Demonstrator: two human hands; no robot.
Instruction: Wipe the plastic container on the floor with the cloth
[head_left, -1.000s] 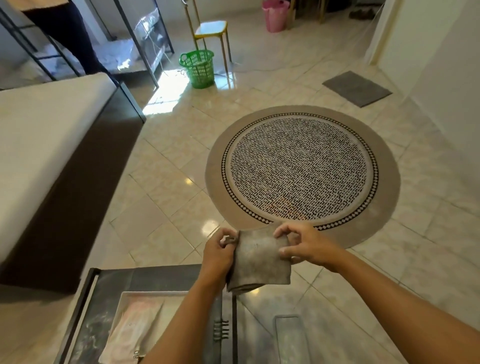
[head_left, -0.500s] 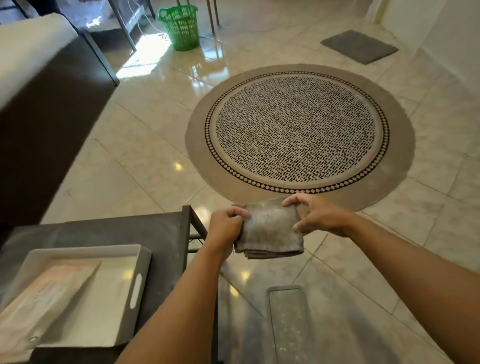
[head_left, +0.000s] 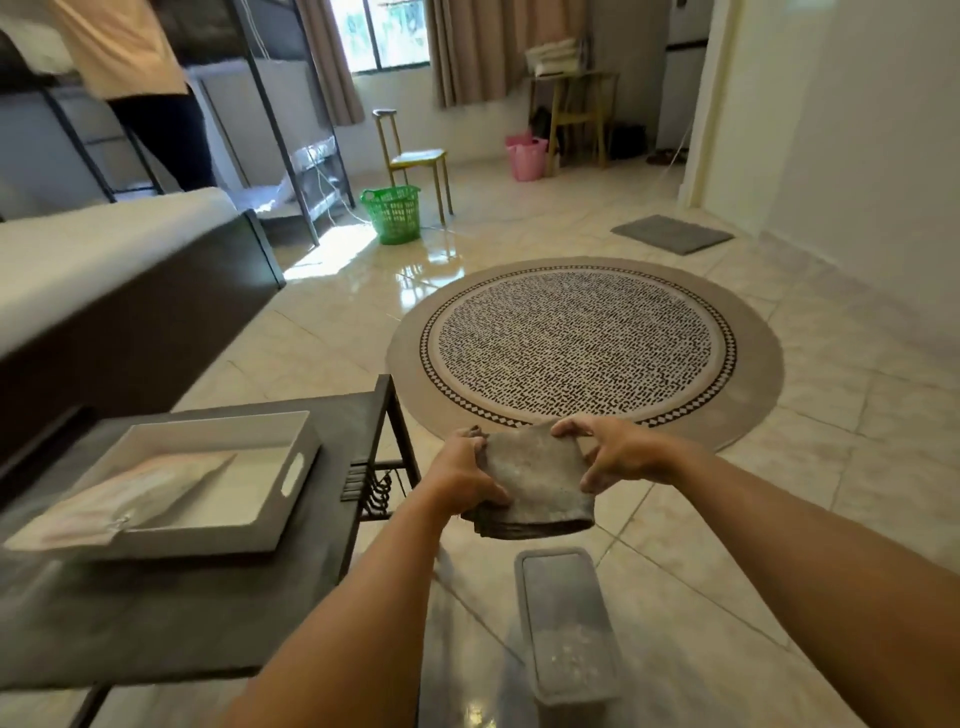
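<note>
Both hands on folded cloth (head_left: 535, 480) above plastic container (head_left: 569, 623), beside table edge (head_left: 387, 415).

Bright daylight from window (head_left: 387, 34), glare on floor tiles (head_left: 415, 270), blurred, bowed edges

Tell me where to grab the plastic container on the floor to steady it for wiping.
Grip the plastic container across its long side walls near the far end, from above. It lies flat, long and narrow, end-on to the person, so one hand likely spans it.
</note>
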